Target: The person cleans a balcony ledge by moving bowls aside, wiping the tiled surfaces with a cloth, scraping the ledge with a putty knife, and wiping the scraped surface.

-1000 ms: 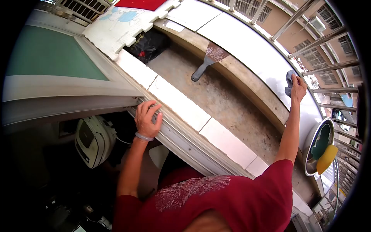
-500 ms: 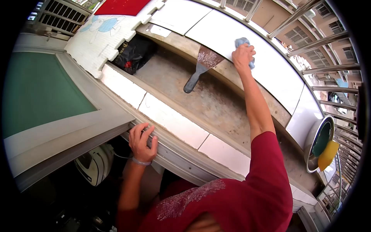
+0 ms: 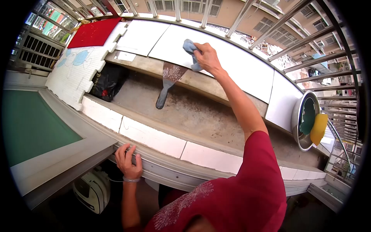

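Note:
My right hand (image 3: 208, 58) is closed on a light blue cloth (image 3: 189, 47), over the white tiles (image 3: 235, 63) of the outer ledge. A scraper (image 3: 168, 82) with a dark handle and a stained metal blade lies just below, its blade on the ledge's concrete edge and its handle over the sunken trough. My left hand (image 3: 129, 164), a band on its wrist, rests on the metal window track (image 3: 158, 166) with its fingers spread, holding nothing.
At the right stands a metal basin (image 3: 296, 123) with a yellow sponge (image 3: 319, 129) at its rim. Metal railings (image 3: 241, 17) run along the outer side. A black plastic bag (image 3: 110, 83) lies in the trough beside a white foam mat (image 3: 77, 65) and red sheet (image 3: 94, 33).
My right hand has moved left along the tiles with the cloth, nearer to the scraper's blade. The camera view has shifted. My left hand stays on the window track.

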A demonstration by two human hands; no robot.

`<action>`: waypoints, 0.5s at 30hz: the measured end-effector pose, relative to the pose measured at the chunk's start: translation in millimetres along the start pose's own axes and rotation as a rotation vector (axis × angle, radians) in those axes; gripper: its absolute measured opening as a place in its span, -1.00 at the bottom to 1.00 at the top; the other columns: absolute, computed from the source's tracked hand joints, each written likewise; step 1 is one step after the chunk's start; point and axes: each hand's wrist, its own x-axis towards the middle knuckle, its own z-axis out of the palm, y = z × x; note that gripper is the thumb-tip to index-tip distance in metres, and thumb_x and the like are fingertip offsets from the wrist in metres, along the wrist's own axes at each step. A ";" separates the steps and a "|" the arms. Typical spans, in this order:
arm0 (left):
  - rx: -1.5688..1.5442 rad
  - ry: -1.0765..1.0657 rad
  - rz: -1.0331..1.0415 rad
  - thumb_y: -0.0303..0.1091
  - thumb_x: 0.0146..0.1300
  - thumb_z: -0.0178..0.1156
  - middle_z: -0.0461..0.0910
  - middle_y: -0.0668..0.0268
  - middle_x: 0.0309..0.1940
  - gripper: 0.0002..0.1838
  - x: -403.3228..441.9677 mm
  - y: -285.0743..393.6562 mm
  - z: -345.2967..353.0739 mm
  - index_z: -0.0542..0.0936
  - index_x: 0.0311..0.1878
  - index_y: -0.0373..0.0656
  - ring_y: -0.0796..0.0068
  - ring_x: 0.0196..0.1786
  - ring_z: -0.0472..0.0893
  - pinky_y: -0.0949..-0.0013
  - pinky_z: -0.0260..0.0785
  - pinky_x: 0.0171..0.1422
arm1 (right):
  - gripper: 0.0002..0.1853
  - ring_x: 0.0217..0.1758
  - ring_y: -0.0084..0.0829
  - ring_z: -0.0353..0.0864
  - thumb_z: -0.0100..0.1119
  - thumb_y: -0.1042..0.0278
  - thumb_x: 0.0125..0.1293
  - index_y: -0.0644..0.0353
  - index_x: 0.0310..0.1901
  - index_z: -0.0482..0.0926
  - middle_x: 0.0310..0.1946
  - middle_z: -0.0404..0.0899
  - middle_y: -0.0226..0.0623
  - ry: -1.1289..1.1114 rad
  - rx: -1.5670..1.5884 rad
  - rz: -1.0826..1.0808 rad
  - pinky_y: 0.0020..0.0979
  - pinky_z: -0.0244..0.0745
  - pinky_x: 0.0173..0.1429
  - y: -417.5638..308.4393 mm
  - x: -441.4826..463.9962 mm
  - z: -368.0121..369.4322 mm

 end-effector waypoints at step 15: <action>0.028 -0.022 -0.004 -0.39 -0.07 0.17 0.46 0.14 -0.08 -0.67 4.8 -2.8 -1.2 0.58 -0.15 -0.19 0.08 -0.01 0.40 0.10 0.25 0.09 | -0.58 -0.01 0.14 0.36 0.00 0.39 0.10 0.48 -0.04 0.26 -0.08 0.28 0.27 0.478 -0.701 0.752 0.02 0.37 0.01 171.6 -23.5 -55.4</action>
